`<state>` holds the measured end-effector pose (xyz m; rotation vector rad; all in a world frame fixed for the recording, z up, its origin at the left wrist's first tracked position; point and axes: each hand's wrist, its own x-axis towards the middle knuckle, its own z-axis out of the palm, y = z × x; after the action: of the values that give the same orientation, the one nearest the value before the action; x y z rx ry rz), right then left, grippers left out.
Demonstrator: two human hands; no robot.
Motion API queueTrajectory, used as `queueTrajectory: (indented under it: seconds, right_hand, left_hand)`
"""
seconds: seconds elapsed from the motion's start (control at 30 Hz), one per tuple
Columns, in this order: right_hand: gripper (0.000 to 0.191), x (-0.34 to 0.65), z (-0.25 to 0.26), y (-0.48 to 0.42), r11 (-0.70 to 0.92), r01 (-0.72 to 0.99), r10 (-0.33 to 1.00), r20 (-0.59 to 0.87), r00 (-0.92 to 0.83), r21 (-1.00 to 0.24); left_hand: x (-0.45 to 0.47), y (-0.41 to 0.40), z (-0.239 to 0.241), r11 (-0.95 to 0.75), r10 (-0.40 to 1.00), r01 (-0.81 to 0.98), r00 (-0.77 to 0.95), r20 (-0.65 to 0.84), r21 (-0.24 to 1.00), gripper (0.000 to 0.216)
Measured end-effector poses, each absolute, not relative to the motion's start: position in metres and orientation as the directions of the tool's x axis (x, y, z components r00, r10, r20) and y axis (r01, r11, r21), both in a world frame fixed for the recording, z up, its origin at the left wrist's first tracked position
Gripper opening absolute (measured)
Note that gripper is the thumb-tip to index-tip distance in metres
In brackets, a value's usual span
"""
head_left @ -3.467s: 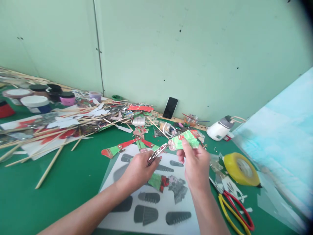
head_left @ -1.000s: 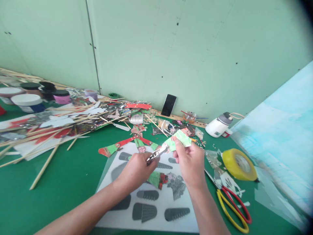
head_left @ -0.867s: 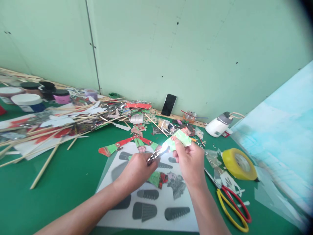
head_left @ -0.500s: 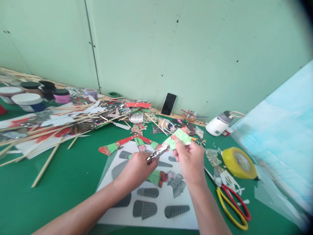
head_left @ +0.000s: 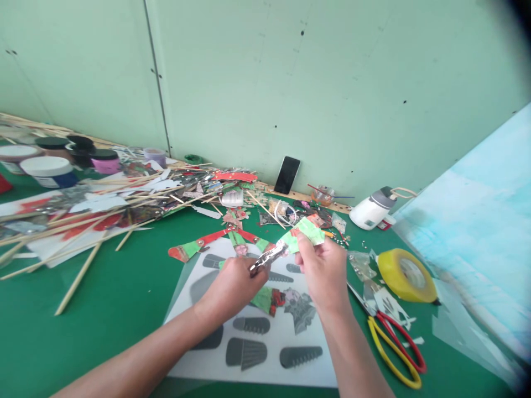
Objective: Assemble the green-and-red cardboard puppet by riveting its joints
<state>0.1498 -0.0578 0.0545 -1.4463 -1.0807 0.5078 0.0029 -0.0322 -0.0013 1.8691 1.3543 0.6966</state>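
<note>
Gripping a shiny silver metal tool [head_left: 267,260] in the left hand [head_left: 243,284]; pinching a flat, papery-looking, green-and-red piece [head_left: 307,225] in the right hand [head_left: 327,271], above the far right corner of the white printed sheet [head_left: 274,337]. Looks light and bendy; best held by the broad end.

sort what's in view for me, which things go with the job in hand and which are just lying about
Apparently in use:
metal tool, in the left hand
green-and-red cut-out, in the right hand
printed sheet beneath both hands
perhaps the jointed figure

Seemingly just lying about:
phone
yellow tape roll
scissors
white bottle
paint jar
</note>
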Motion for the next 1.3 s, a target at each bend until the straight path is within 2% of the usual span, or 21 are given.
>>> queueTrajectory:
  seconds: [0.77,1.13,1.3]
  right_hand:
    - [0.034,0.1505,0.0552,-0.0586,0.115,0.343,0.848,0.272,0.455,-0.932]
    - [0.029,0.1486,0.0546,-0.0573,0.156,0.202,0.870,0.231,0.435,-0.967]
    - [0.042,0.1465,0.0537,-0.0584,0.227,0.109,0.861,0.252,0.442,-0.968]
  left_hand:
    - [0.0028,-0.0324,-0.0038,-0.177,0.954,0.592,0.299,-0.010,0.786,0.036]
    - [0.0047,-0.0338,-0.0013,-0.098,0.962,0.557,0.265,-0.065,0.825,0.035]
    - [0.0053,-0.0342,-0.0042,-0.149,0.965,0.539,0.263,0.002,0.829,0.031]
